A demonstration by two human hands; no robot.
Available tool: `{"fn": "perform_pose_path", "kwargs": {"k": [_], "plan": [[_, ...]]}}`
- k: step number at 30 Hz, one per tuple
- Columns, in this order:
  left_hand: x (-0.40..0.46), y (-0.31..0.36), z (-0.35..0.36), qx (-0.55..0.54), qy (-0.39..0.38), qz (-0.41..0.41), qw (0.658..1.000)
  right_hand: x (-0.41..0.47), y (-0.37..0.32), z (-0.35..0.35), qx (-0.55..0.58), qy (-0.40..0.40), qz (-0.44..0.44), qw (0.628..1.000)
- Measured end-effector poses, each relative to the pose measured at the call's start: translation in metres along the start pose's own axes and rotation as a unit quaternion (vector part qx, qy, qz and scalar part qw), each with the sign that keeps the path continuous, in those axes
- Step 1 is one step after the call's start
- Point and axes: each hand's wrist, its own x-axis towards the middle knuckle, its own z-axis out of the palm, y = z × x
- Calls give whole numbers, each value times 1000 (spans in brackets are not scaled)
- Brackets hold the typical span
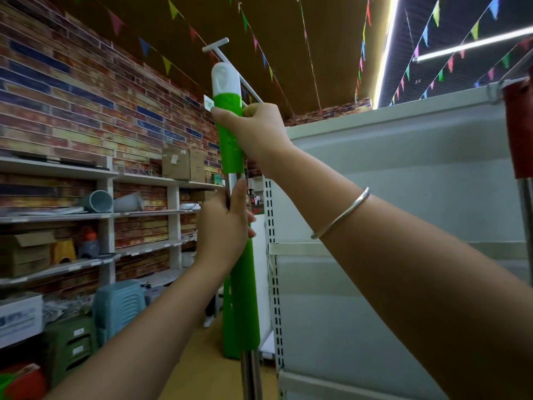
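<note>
Item: upright pole [229, 151] with green sleeves, a white cap [225, 77] and a bare metal shaft, held centre, near.
- Right hand [253, 128]: wrapped round the upper green sleeve; silver bangle [343, 212] on the forearm.
- Left hand [223, 226]: clasped round the shaft between the two sleeves.
- Obstruction: white T-ended rail [215, 44] slants just behind the cap and right hand. White shelving unit [403, 197] stands close at right.
- Left wall: shelves [57, 168] bearing cardboard boxes [176, 163] and grey buckets [99, 201] lying on their sides. Stacked plastic stools [118, 307] stand below.
- Far right edge: red-handled pole [519, 125].
- Overhead: coloured bunting [173, 8].
- Writing: small green-and-white tag [208, 103] beside the sleeve and blue print on a white carton [20, 319], both illegible.
</note>
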Motion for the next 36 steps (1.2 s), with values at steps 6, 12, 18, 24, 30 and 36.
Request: {"fn": "perform_pose_path", "kwargs": {"k": [6, 12, 18, 24, 30, 36], "plan": [[-1, -5, 11, -25, -16, -36, 999, 4, 12, 0, -15, 14, 28, 999], [4, -7, 20, -43, -35, -76, 996, 17, 28, -2, -54, 23, 48, 997], [10, -18, 41, -35, -60, -99, 993, 25, 54, -16, -95, 28, 66, 993], [22, -35, 62, -26, -77, -110, 991, 29, 81, -25, -144, 39, 79, 986], [32, -55, 82, -24, -78, -110, 991, 38, 98, -30, -134, 35, 95, 986], [40, -74, 101, -41, -79, -105, 990, 50, 115, -32, -138, 28, 102, 985]]}}
